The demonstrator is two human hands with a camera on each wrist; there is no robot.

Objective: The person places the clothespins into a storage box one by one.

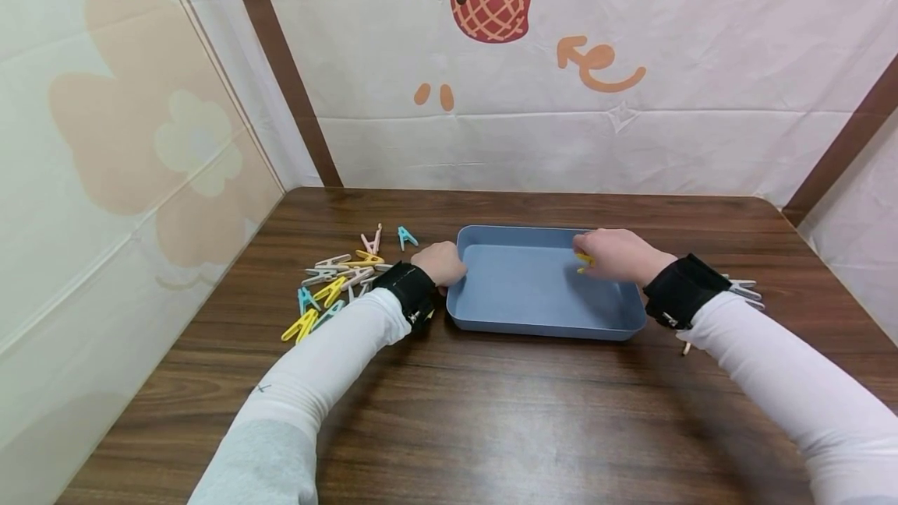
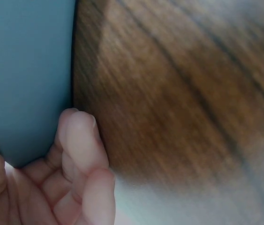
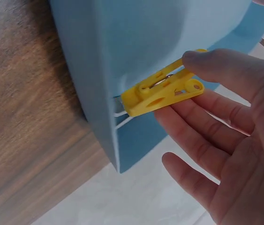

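Observation:
A shallow blue-grey tray (image 1: 540, 326) lies on the wooden table, its bare floor largely visible. My left hand (image 1: 440, 263) grips its left side; in the left wrist view the curled fingers (image 2: 82, 140) lie along the outside of the tray wall (image 2: 28, 70). Over the right part of the tray, my right hand (image 1: 617, 256) pinches a yellow clothespin (image 3: 162, 89) between thumb and fingers at its handle end. The clothespin's nose points toward the tray's side wall (image 3: 106, 93). Pale prongs (image 3: 122, 119) show just past that nose, inside the wall; the rest of them is hidden.
Left of the tray is a loose pile of several yellow (image 1: 330, 291), blue (image 1: 306, 299) and pale clothespins, partly behind my left wrist. A pink one (image 1: 372, 241) and a blue one (image 1: 406, 237) lie farther back. Grey clothespins (image 1: 745, 293) show behind my right wrist. Printed cloth hangs behind the table.

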